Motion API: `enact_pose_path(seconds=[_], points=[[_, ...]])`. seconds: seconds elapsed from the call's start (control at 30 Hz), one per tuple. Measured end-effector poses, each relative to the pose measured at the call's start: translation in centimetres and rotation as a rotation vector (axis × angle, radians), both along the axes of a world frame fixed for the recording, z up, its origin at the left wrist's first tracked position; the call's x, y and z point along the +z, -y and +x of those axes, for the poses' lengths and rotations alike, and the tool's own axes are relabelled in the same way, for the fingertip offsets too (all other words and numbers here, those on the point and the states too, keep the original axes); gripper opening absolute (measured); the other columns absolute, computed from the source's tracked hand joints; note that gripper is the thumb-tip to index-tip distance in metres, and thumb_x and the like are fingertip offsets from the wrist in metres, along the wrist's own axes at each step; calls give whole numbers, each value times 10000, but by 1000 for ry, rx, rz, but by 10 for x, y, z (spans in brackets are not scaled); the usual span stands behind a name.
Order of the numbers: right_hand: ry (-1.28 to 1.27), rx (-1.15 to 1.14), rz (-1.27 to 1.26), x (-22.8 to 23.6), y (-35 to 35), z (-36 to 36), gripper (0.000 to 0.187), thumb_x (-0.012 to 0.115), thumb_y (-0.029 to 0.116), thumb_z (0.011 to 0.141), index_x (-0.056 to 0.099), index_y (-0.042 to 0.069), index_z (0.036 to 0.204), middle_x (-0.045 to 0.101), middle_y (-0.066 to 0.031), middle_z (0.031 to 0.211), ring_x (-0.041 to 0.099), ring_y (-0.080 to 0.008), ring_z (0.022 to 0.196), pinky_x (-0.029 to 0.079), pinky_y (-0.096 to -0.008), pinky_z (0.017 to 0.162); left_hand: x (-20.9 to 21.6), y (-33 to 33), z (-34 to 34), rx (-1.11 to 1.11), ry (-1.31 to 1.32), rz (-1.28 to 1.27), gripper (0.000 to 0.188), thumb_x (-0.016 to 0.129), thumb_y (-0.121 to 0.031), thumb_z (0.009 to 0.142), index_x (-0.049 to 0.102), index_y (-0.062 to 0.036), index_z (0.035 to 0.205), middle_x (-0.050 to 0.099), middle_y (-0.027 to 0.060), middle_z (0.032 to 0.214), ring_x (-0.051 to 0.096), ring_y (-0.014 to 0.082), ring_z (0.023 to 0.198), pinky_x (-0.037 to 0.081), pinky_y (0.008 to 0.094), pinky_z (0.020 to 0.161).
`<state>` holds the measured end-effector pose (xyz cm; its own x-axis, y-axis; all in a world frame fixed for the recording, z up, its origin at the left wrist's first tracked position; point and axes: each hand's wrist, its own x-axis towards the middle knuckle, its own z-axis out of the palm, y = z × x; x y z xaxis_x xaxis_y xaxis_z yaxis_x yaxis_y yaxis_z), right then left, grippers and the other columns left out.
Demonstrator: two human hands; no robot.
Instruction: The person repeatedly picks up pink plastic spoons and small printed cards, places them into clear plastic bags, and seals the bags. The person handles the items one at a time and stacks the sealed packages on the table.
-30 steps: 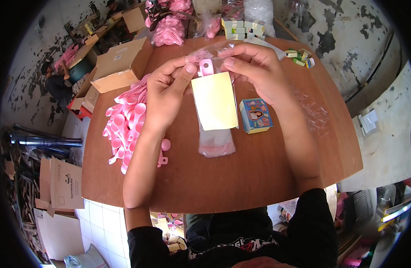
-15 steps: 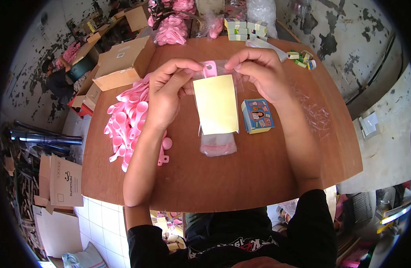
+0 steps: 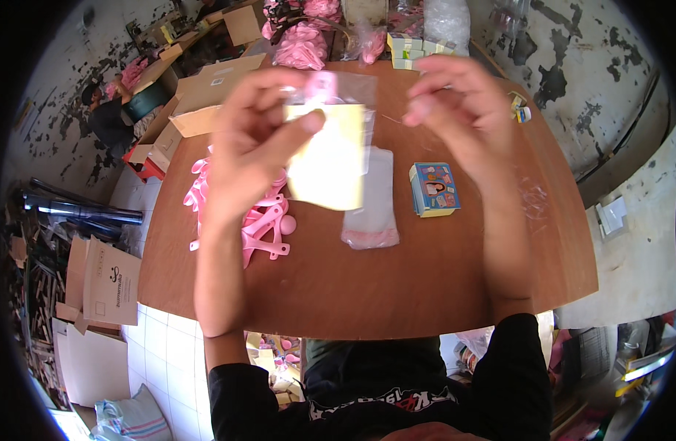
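Note:
My left hand (image 3: 242, 147) pinches a clear plastic bag (image 3: 361, 87) between thumb and fingers. Inside it are a cream card (image 3: 327, 165) and a pink spoon, whose holed handle end (image 3: 321, 84) shows above the card; the rest is hidden. Apart from the bag, to its right, my right hand (image 3: 466, 110) is closed at the fingertips on a thin clear strip (image 3: 391, 119), somewhat blurred. Below the held bag lies a stack of flat clear bags (image 3: 371, 209). Beside it on the right sits a stack of blue printed cards (image 3: 435, 189).
Pink spoons (image 3: 268, 231) are heaped on the brown table (image 3: 338, 301) at left. Thin clear scraps (image 3: 533, 198) lie at right. An open cardboard box (image 3: 205, 95), pink bundles (image 3: 301, 45) and card stacks (image 3: 411, 50) stand at the back. Another person (image 3: 110, 121) sits far left.
My right hand has come away from the bag's top edge, to the right and up, with the strip. My left hand has carried the bag left, uncovering more of the flat bags.

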<state>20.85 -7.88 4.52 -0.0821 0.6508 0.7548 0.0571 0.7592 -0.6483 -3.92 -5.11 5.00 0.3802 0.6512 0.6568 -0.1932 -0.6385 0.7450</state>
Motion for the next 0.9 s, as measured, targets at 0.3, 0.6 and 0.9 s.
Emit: enact_pose_path(seconds=[0.3, 0.6, 0.9], points=[[195, -363, 122, 28, 110, 59, 307, 627, 167, 894, 599, -31, 1125, 651, -96, 962, 619, -150, 818, 494, -282, 751, -44, 145, -138, -660, -481, -16, 114, 679, -31, 859, 710, 27, 952, 699, 221, 857, 711, 248, 711, 581, 339, 547], [782, -19, -403, -38, 218, 91, 367, 773, 103, 766, 664, 29, 1108, 685, -105, 951, 671, -230, 820, 519, -327, 721, -362, 217, -277, 539, -891, -769, 546, 739, 8, 757, 556, -42, 1268, 637, 146, 1200, 634, 242, 1087, 553, 350, 830], [765, 18, -654, -54, 190, 67, 282, 692, 143, 872, 643, 48, 1133, 687, -97, 1019, 675, -197, 906, 524, -305, 779, -284, 198, -194, -136, -1225, -951, 504, 654, -148, 888, 488, -25, 1347, 622, 172, 1227, 615, 286, 1124, 493, 358, 947]])
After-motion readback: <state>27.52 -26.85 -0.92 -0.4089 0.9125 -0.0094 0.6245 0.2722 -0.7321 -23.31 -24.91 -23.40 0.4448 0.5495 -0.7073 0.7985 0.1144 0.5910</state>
